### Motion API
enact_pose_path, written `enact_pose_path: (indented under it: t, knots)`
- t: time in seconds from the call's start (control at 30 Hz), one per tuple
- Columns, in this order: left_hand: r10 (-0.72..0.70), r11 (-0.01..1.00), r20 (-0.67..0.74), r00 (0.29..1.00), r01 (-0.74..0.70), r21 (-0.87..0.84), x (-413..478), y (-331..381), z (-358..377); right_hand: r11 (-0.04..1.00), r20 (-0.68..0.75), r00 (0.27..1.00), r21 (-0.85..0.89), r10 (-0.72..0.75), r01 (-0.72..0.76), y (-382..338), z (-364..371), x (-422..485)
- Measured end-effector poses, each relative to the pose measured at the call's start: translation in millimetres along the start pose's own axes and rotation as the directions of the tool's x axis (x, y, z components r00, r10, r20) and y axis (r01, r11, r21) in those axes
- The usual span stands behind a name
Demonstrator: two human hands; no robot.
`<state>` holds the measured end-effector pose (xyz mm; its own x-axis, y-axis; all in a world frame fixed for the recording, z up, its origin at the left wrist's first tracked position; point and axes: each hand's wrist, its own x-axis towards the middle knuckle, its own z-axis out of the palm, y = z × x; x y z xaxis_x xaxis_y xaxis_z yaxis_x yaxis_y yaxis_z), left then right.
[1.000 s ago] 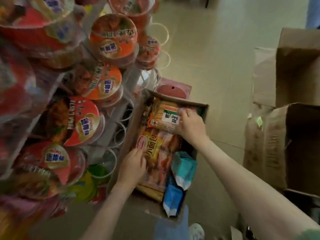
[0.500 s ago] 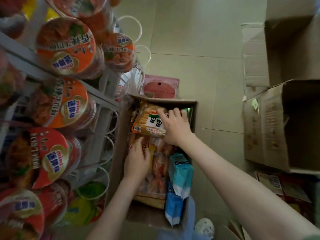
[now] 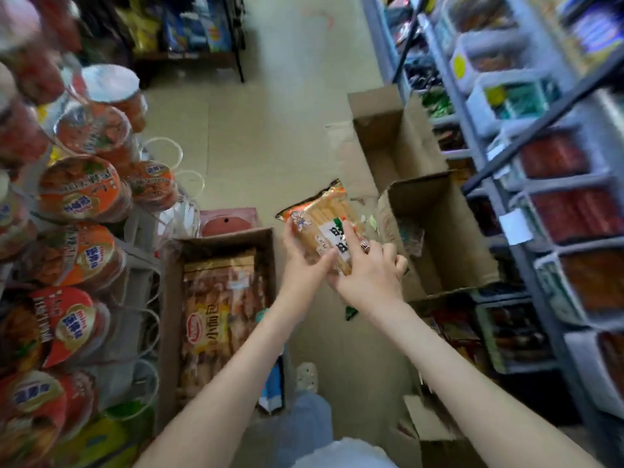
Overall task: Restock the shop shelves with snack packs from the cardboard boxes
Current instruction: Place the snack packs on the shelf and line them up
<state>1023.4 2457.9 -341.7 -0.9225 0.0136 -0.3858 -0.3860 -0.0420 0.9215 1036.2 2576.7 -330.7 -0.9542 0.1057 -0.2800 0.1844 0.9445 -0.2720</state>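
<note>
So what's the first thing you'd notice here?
Probably the orange snack pack held up in the middle, gripped by the left hand and the right hand. Below it on the floor sits an open cardboard box with more packs, and big red noodle bowls crowd the left rack.

I see an orange snack pack (image 3: 320, 224) with a white-and-green label and a white flower print. The noodle cups (image 3: 79, 189) have orange and red lids with blue lettering. The cardboard boxes (image 3: 435, 231) are brown, the shelving (image 3: 526, 268) grey-blue, the floor (image 3: 263, 130) beige.
</note>
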Motion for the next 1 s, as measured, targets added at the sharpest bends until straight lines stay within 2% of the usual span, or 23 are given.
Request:
enact_pose_path:
  t: [0.1,0.17,0.33,0.43,0.53,0.6,0.63,0.7,0.77,0.8,0.87,1.0]
  knots:
    - [0.097,0.995,0.199,0.975,-0.097,-0.010,-26,33,72,0.989,-0.030,0.988,0.014,0.150,-0.149,62,-56,-39]
    - [0.129,0.992,0.348,0.929,-0.126,-0.033,-48,53,125,0.967,-0.032,0.974,0.130,0.225,-0.219,107,-95,-72]
    - [0.212,0.973,0.689,0.694,-0.214,-0.084,-124,103,255,0.868,-0.240,0.914,0.460,0.326,-0.189,223,-184,-167]
    - [0.266,0.946,0.784,0.561,-0.310,-0.099,-171,122,321,0.817,-0.381,0.827,0.556,0.413,-0.152,276,-213,-217]
    - [0.354,0.878,0.839,0.412,-0.454,-0.148,-209,127,377,0.809,-0.567,0.673,0.582,0.474,-0.080,312,-231,-259]
    - [0.426,0.762,0.855,0.295,-0.626,-0.164,-226,133,409,0.819,-0.663,0.547,0.569,0.511,-0.075,334,-242,-281]
    - [0.463,0.669,0.859,0.219,-0.722,-0.177,-231,138,424,0.821,-0.702,0.478,0.565,0.528,-0.076,344,-248,-291]
    - [0.522,0.430,0.852,0.040,-0.875,-0.223,-236,146,455,0.828,-0.758,0.364,0.555,0.541,-0.075,364,-260,-304]
    - [0.576,0.187,0.806,-0.140,-0.937,-0.296,-239,152,486,0.855,-0.812,0.280,0.513,0.512,-0.075,384,-274,-311]
    - [0.595,0.133,0.782,-0.184,-0.937,-0.322,-243,156,498,0.873,-0.841,0.237,0.480,0.486,-0.085,394,-282,-313]
    - [0.611,0.122,0.755,-0.237,-0.915,-0.385,-251,161,521,0.896,-0.885,0.153,0.418,0.439,-0.153,416,-300,-315]
    - [0.497,0.066,0.777,-0.387,-0.875,-0.479,-252,173,575,0.818,-0.875,0.055,0.426,0.481,-0.386,459,-334,-315]
